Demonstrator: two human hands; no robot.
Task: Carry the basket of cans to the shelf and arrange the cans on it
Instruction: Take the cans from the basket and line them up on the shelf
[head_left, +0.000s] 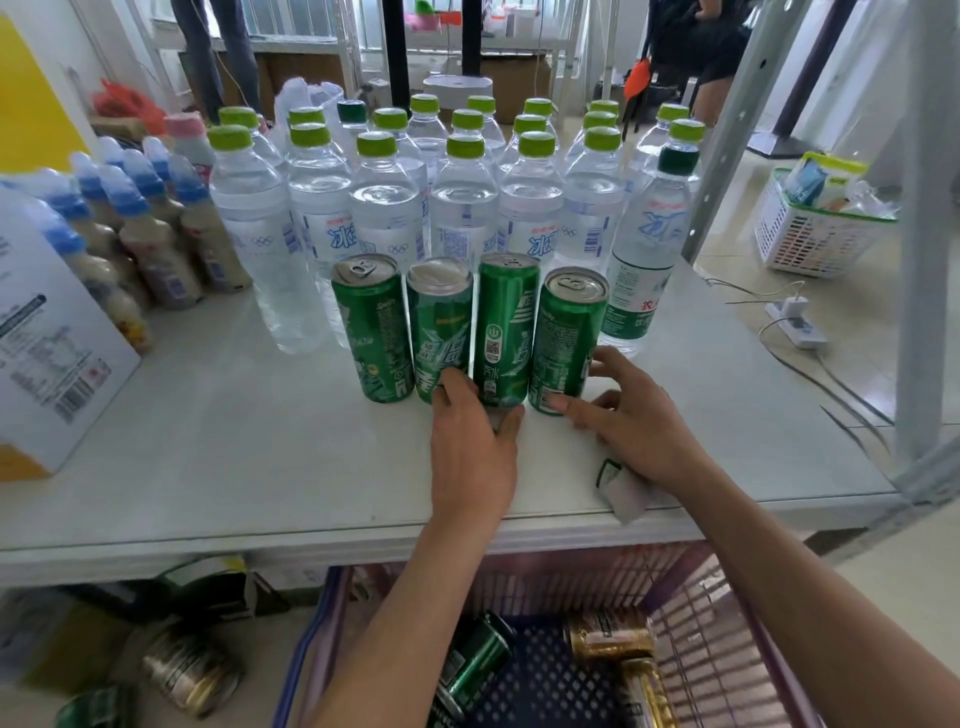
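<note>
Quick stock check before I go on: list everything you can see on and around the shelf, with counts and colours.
shelf: one, pale grey, across the middle.
green cans: four, upright in a row on the shelf.
water bottles: roughly twenty, clear, mostly light-green caps, behind the cans.
milky bottles: several, beige with blue caps, shelf left.
box: one, white, far left.
basket: one, purple, below the shelf; one green and two gold cans show inside.
floor cans: two, one silvery, one green, bottom left.
white basket: one, on the floor, right.
left hand: grips the base of the third can from the left.
right hand: holds the fourth can's base.
</note>
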